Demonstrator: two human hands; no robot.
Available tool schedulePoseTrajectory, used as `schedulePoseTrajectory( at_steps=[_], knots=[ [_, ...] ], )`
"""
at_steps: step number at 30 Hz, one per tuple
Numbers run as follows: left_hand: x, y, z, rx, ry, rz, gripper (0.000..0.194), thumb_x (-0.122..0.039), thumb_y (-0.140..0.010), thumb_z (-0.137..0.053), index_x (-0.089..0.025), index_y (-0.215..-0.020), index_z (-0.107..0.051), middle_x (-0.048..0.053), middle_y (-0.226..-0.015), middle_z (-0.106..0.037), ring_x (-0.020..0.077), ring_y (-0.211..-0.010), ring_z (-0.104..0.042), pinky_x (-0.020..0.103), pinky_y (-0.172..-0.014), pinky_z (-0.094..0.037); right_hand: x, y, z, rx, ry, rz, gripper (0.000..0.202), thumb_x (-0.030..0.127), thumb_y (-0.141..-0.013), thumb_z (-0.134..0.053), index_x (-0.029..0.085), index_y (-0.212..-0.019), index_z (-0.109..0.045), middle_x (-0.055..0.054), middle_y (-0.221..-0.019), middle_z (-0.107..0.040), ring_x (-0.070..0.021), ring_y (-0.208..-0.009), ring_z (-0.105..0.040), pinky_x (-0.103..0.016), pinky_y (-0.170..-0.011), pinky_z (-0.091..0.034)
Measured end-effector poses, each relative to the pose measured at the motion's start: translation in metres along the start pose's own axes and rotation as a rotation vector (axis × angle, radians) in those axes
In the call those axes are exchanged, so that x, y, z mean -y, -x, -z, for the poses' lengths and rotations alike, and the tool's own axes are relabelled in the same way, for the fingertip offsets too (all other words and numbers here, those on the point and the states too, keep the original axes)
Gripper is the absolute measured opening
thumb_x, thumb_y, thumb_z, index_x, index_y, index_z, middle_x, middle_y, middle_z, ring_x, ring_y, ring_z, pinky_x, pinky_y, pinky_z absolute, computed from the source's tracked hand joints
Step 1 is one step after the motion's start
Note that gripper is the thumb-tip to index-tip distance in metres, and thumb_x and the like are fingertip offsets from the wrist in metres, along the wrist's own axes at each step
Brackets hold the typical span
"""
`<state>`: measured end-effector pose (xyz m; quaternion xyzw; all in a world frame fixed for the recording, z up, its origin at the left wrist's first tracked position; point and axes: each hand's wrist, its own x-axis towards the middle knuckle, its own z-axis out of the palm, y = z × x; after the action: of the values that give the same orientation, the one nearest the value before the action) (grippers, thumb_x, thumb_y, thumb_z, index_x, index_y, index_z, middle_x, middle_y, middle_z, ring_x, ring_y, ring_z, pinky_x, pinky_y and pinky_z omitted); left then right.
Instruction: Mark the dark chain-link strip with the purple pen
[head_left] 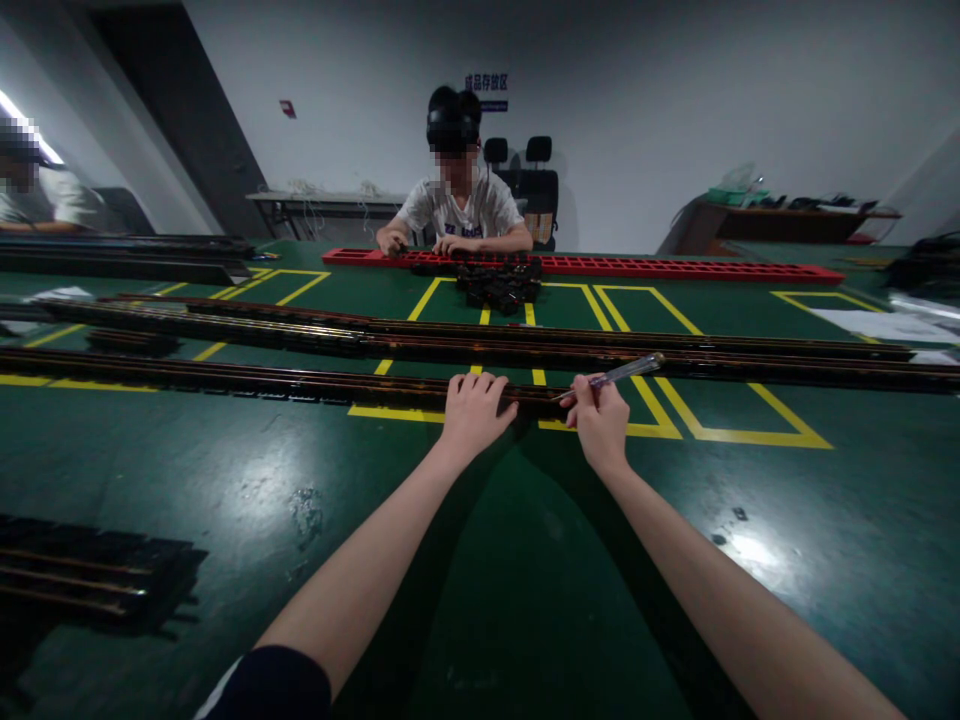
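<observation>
A long dark rail with thin copper-coloured strips (330, 384) lies across the green table in front of me. My left hand (474, 415) is closed over its right part, fingers across the top and thumb at the near side. Close by, my right hand (602, 425) pinches a screwdriver (628, 368) with a clear handle. The handle points up to the right, and the thin shaft slants down left to the rail's right end. Whether the tip sits in a screw is too small to tell.
More long dark rails (675, 350) lie just beyond, and a dark stack (97, 575) is at near left. Across the green table (525, 600), marked with yellow tape, a person (465, 205) works at a red frame (675, 266) and a dark pile (499, 283). Another person (56, 200) sits far left.
</observation>
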<state>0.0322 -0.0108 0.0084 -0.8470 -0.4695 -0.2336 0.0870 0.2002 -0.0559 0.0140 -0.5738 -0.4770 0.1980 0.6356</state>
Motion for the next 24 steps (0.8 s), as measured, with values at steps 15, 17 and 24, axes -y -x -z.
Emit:
schedulePoseTrajectory(
  at_steps=[15,17,24],
  knots=[
    [-0.0004,-0.0003,0.0004,-0.001,-0.007,-0.006,0.039,-0.042,-0.092,-0.043,-0.017,-0.116,-0.061,0.011,-0.114,-0.066,0.027,-0.105,-0.058,0.045,-0.095,-0.04,0.0022,0.0001,0.0006,0.011,0.012,0.002,0.042,0.061,-0.081,-0.053,0.019,-0.077,-0.051,0.0,-0.06,-0.06,-0.0107,-0.04,-0.051,-0.024,-0.039,-0.042],
    [-0.0002,-0.0004,-0.0001,-0.004,-0.005,-0.008,0.039,-0.042,-0.092,-0.043,-0.016,-0.116,-0.061,0.011,-0.113,-0.066,0.0272,-0.105,-0.058,0.046,-0.095,-0.04,0.0018,0.0002,0.0006,0.012,0.009,-0.001,0.042,0.061,-0.081,-0.053,0.019,-0.077,-0.051,0.0,-0.06,-0.06,-0.0105,-0.04,-0.051,-0.024,-0.039,-0.042],
    [0.0001,-0.0004,-0.0012,-0.001,-0.018,-0.003,0.039,-0.042,-0.091,-0.045,-0.018,-0.116,-0.062,0.01,-0.112,-0.067,0.0277,-0.104,-0.058,0.046,-0.095,-0.04,-0.0026,-0.0009,-0.0006,-0.008,0.014,0.012,0.04,0.059,-0.082,-0.053,0.019,-0.077,-0.05,0.001,-0.058,-0.06,-0.0102,-0.038,-0.05,-0.023,-0.038,-0.04]
  ],
)
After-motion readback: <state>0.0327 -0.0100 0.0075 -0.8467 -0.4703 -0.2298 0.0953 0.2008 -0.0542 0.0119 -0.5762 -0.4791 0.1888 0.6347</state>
